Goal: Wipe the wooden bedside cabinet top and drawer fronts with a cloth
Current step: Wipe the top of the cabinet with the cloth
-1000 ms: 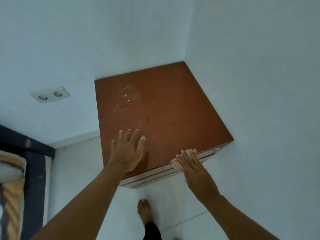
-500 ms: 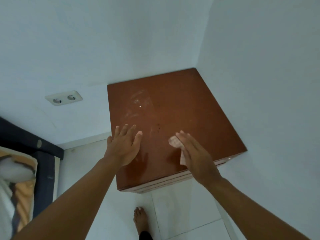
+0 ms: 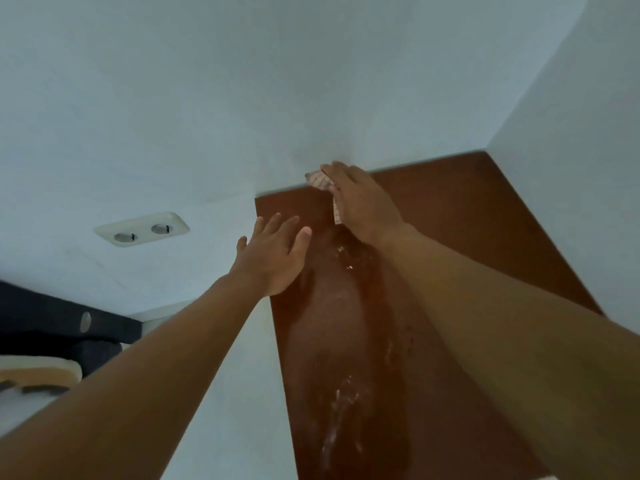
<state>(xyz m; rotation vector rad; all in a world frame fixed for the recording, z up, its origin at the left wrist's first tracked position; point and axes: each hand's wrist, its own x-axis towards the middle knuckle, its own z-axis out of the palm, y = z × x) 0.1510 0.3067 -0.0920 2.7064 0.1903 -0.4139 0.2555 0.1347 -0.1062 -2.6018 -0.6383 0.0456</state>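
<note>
White walls (image 3: pixel 242 81) fill most of the view and meet in a corner at the upper right. The brown wooden bedside cabinet top (image 3: pixel 467 237) sits tight in that corner, with one wall along its back edge and one along its right side. This surface has pale dusty smears down its middle. Two bare arms reach over it.

The right hand (image 3: pixel 360 202) lies flat at the back edge of the cabinet top, right up against the wall. It presses down on a small white cloth with thin red lines (image 3: pixel 318 180). The cloth pokes out past the fingertips and by the side of the hand.

The left hand (image 3: pixel 273 258) is spread wide and holds nothing. It is at the left edge of the surface, but I cannot tell if it touches the wood.

A cream double wall socket (image 3: pixel 142 229) is on the wall to the left. Low on the left is a dark bed frame (image 3: pixel 52 323) with light bedding (image 3: pixel 38 375).
</note>
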